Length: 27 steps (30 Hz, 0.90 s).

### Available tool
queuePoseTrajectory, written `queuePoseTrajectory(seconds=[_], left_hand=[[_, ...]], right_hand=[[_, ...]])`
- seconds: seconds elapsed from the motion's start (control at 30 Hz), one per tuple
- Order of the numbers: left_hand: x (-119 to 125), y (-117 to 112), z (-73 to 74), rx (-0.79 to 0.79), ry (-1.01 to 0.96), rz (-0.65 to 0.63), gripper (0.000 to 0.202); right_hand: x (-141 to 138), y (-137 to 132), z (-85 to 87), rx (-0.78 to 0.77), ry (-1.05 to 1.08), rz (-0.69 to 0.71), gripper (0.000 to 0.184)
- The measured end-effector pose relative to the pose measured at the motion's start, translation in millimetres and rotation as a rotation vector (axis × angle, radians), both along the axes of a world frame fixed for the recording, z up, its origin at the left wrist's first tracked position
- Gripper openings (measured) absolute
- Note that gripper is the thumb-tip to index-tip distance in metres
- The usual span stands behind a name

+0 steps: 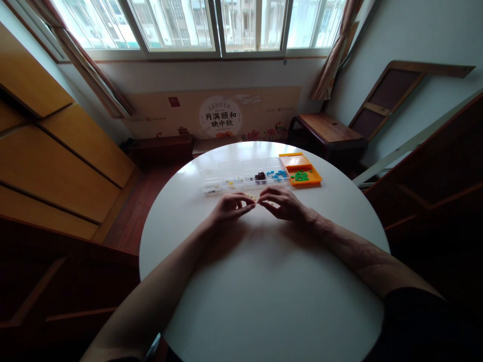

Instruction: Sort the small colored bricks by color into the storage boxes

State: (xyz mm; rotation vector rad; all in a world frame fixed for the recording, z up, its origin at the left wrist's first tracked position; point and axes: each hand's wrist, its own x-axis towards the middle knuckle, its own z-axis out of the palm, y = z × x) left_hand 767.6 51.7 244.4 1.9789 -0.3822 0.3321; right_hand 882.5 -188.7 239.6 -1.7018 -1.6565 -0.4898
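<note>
My left hand [231,205] and my right hand [283,202] meet fingertip to fingertip over the white round table [264,291]. Thumb and fingers of each are drawn into a pinch; whatever sits between them is too small to make out. Small pale yellowish pieces [252,197] show right behind the fingertips, partly covered by the hands. Just beyond stands a clear compartment box [212,182] with its lid raised, holding dark pieces [260,176], blue pieces [279,175] and a few yellow ones [231,184]. Green pieces [301,176] lie in an orange open case [316,178] at its right.
Past the table's far edge is a wall with a printed panel [260,108] under the windows. A wooden chair [332,126] stands at the back right. Yellow cabinets [56,171] line the left side, and dark wooden furniture [433,186] is at the right.
</note>
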Motion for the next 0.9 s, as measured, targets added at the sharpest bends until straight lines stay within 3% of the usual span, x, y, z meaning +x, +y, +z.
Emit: queuePoseTrajectory(seconds=[0.1, 0.3, 0.4, 0.63, 0.9], left_hand=[[1.8, 13.7, 1.5, 0.079, -0.062, 0.141, 0.026], [1.7, 49.5, 6.5, 0.420, -0.063, 0.667, 0.015], [2.4, 61.0, 7.3, 0.479, 0.006, 0.794, 0.015], [5.5, 69.6, 3.0, 0.485, 0.106, 0.884, 0.017], [2.6, 61.8, 6.8, 0.433, -0.033, 0.825, 0.019]], right_hand=[[9.7, -8.4, 0.2, -0.062, 0.016, -0.020, 0.012], [24.7, -29.5, 3.7, -0.204, 0.078, -0.089, 0.005], [20.3, -33.7, 8.9, -0.224, 0.162, -0.131, 0.006], [21.0, -29.3, 5.4, -0.200, 0.172, -0.130, 0.007], [36.1, -19.8, -10.2, -0.078, 0.032, -0.080, 0.004]])
